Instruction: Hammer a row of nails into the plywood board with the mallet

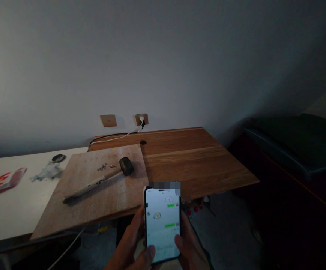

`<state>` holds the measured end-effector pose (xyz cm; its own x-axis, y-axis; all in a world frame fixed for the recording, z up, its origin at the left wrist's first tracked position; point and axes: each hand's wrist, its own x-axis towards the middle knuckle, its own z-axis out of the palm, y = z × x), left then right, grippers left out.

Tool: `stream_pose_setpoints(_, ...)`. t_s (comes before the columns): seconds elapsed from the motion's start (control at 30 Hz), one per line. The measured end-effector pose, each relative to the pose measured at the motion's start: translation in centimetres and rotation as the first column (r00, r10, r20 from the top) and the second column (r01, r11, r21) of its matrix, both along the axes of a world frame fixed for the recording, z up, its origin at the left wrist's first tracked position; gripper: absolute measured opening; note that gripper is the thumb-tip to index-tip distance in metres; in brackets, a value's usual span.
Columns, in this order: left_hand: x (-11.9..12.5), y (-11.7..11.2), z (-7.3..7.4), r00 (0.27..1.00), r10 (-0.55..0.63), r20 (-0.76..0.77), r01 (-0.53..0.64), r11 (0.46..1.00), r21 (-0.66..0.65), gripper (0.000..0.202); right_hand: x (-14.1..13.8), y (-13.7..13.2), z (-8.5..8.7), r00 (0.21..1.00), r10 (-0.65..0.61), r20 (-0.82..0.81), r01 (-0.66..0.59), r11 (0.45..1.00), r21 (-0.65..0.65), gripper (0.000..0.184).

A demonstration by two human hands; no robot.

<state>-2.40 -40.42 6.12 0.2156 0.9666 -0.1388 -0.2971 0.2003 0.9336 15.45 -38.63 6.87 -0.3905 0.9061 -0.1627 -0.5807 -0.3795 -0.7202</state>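
A smartphone (163,221) with a lit screen showing a chat is held upright between both hands, low in the middle of the view. My left hand (133,240) wraps round its left edge, the thumb over the lower left of the screen. On the other edge my right hand (191,240) grips the phone, its thumb at the lower right of the screen. Beyond the phone, a mallet (101,180) with a dark head lies on a wooden board (95,206). Several small metal screws or similar pieces (103,167) lie beside the mallet's head.
The board overlaps a white tabletop (5,213) and a wooden tabletop (191,161). A crumpled clear plastic bag (48,171), a dark round lid (58,158) and a red-and-white packet (3,182) lie left. Cables run to a wall socket (141,119). A dark cushioned seat (298,142) stands right.
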Motion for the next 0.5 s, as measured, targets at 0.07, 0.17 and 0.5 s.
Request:
stream_pose_setpoints(0.07, -0.1, -0.2, -0.1, 1.0, -0.011, -0.007, 0.011, 1.0, -0.003, 0.085, 0.0, 0.1, -0.2, 1.0, -0.027, 0.004, 0.027, 1.0, 0.013, 0.072)
stream_pose_setpoints(0.17, -0.3, -0.1, 0.0, 0.999, -0.048, -0.015, 0.049, 0.999, 0.012, 0.079, 0.0, 0.1, -0.3, 0.997, -0.075, 0.016, 0.074, 0.997, 0.032, 0.072)
stream_pose_setpoints(0.5, 0.1, 0.8, 1.1, 0.994, -0.091, 0.053, 0.088, 0.995, 0.048, 0.076, 0.4, 0.2, -1.0, 0.999, -0.045, 0.015, 0.045, 0.999, -0.029, 0.078)
